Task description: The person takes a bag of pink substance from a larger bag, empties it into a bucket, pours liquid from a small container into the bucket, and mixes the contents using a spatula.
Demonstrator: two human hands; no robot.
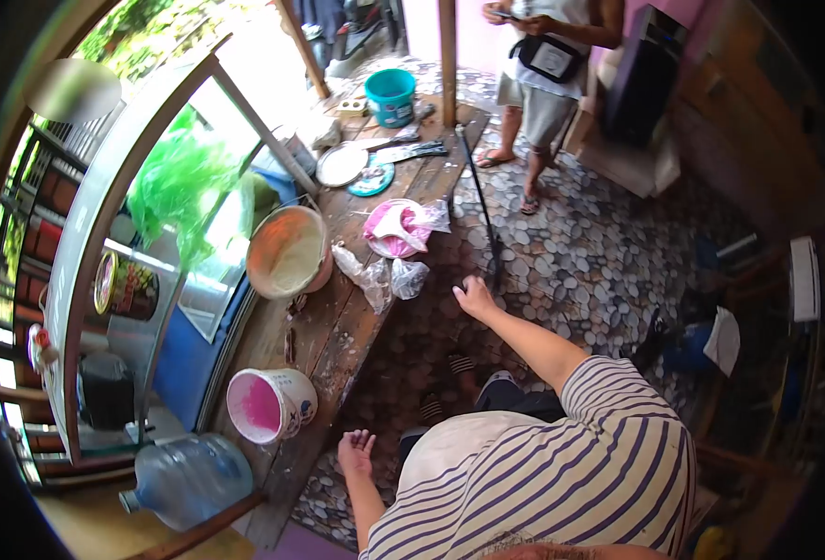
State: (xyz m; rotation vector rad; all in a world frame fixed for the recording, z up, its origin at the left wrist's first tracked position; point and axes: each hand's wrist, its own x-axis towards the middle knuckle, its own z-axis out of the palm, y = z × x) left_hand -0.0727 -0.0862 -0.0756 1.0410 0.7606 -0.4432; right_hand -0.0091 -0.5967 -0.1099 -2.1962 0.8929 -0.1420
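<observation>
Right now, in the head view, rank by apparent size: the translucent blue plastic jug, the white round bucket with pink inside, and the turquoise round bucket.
1. Blue jug
2. White bucket
3. Turquoise bucket, though farther off

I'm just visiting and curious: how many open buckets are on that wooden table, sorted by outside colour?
Teal bucket: 1
Orange-brown bucket: 1
White bucket, pink inside: 1
Total: 3
</observation>
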